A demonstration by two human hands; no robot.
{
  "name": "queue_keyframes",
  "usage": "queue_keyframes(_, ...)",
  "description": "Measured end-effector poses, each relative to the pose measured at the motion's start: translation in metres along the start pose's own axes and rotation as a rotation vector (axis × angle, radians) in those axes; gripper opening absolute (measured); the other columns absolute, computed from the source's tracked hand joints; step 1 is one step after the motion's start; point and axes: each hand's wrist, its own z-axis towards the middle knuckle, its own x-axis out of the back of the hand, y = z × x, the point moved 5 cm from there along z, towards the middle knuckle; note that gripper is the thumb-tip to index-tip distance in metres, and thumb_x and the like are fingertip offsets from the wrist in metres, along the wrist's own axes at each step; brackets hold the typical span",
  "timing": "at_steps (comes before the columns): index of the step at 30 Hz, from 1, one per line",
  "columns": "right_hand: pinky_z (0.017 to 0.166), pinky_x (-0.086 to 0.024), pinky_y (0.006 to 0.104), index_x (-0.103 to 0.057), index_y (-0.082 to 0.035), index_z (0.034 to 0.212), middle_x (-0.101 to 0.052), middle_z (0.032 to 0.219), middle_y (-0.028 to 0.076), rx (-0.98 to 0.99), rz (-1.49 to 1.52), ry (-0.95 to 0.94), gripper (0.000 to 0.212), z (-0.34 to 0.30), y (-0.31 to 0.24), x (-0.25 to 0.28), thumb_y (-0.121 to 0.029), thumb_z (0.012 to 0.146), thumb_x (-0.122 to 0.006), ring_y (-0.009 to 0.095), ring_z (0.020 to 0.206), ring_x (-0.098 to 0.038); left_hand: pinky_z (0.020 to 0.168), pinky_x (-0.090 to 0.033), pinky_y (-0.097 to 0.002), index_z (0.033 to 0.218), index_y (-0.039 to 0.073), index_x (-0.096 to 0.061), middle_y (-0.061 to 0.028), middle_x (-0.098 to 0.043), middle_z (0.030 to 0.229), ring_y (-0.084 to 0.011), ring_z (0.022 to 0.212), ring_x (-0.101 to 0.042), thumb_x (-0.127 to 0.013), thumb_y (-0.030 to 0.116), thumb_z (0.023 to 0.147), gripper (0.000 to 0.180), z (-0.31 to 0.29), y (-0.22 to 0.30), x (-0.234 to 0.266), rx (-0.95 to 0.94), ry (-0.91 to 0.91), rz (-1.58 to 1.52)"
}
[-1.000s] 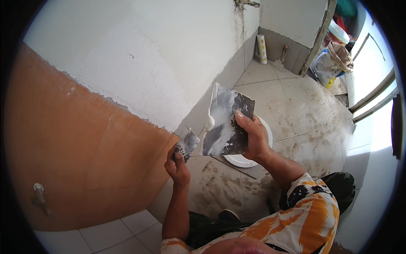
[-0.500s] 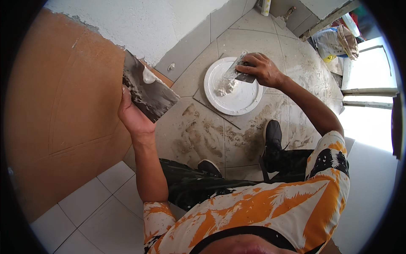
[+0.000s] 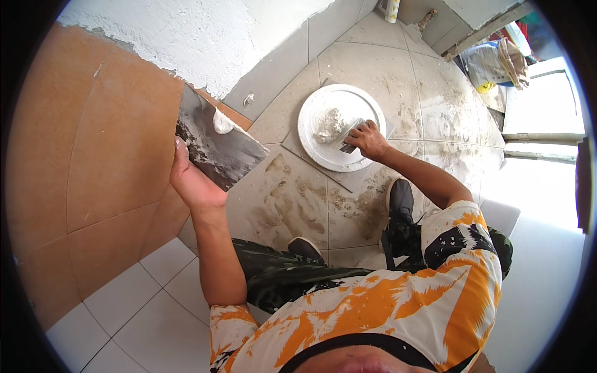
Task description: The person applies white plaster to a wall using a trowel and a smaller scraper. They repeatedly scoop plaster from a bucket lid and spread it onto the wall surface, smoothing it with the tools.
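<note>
My left hand (image 3: 194, 177) supports a flat, dark grey rectangular plate (image 3: 214, 140) smeared with white putty, its fingers mostly hidden beneath. A thick white blob of putty (image 3: 221, 122) clings near the plate's far right edge. My right hand (image 3: 369, 140) is closed around a putty scraper (image 3: 351, 137), whose blade is at the right side of a putty heap (image 3: 329, 125). That heap lies on a round white tray (image 3: 344, 163) on the floor; whether the blade touches the tray, I cannot tell.
A square tile (image 3: 295, 148) lies under the tray on the smeared floor tiles (image 3: 280, 199). Brown tiles (image 3: 118, 149) cover the left wall, with rough white plaster (image 3: 205, 43) above. Bags (image 3: 497, 65) stand at the far right. My shoes (image 3: 401, 199) are near the tray.
My right hand has lowered the scraper toward the tray, moving nearer to me and slightly left, beside the putty heap. My left hand and its plate have shifted slightly toward me.
</note>
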Motion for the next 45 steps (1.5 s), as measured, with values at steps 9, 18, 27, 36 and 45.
queue_keyframes(9, 0.092, -0.040, 0.0484, -0.067, -0.019, 0.087, -0.057, 0.090, -0.001, 0.106, -0.097, 0.029, 0.010, 0.010, -0.013, -0.005, -0.016, 0.078, -0.062, 0.021, 0.093, -0.057, 0.101, -0.043, -0.0412, 0.136, 0.006, -0.049, -0.0047, -0.057, 0.131, -0.0226, 0.118, -0.055, -0.046, 0.031, 0.101, 0.043, -0.004, -0.012, 0.000, 0.074, 0.030, -0.006)
queue_keyframes(18, 0.111, -0.024, 0.0639, -0.066, -0.019, 0.074, -0.060, 0.087, 0.000, 0.344, -0.014, -0.097, 0.008, -0.011, 0.046, 0.042, -0.011, 0.073, -0.067, 0.024, 0.102, -0.056, 0.104, -0.043, -0.0447, 0.136, 0.008, -0.050, -0.0068, -0.057, 0.133, -0.0264, 0.120, -0.055, -0.051, 0.030, 0.099, 0.043, 0.003, -0.035, 0.008, 0.192, -0.091, -0.227)
queue_keyframes(27, 0.095, -0.044, 0.0280, -0.064, -0.006, 0.120, -0.063, 0.116, 0.007, -0.279, 1.349, 0.502, 0.027, -0.003, 0.037, 0.166, -0.004, 0.094, -0.059, 0.017, 0.110, -0.057, 0.105, -0.043, -0.0488, 0.134, 0.005, -0.049, -0.0125, -0.057, 0.131, -0.0312, 0.118, -0.057, -0.034, 0.029, 0.104, 0.041, 0.018, -0.135, 0.004, 0.468, 0.068, -0.251)
queue_keyframes(36, 0.094, -0.047, 0.0395, -0.058, -0.020, 0.131, -0.053, 0.124, 0.015, 0.249, 0.663, 0.404, 0.057, 0.053, -0.097, 0.265, 0.005, 0.081, -0.065, 0.036, 0.114, -0.055, 0.099, -0.049, -0.0465, 0.132, 0.004, -0.049, -0.0141, -0.059, 0.126, -0.0292, 0.113, -0.060, -0.035, 0.026, 0.104, 0.038, 0.006, -0.132, -0.026, 0.511, -0.087, -0.350)
queue_keyframes(45, 0.079, -0.055, 0.0463, -0.061, -0.004, 0.116, -0.063, 0.114, 0.014, -0.394, 1.505, 0.297, 0.023, 0.063, -0.051, 0.206, -0.016, 0.098, -0.052, 0.027, 0.098, -0.063, 0.102, -0.044, -0.0423, 0.124, 0.005, -0.054, -0.0086, -0.057, 0.125, -0.0224, 0.115, -0.056, -0.048, 0.028, 0.102, 0.032, 0.002, -0.047, -0.021, 0.047, -0.058, -0.348)
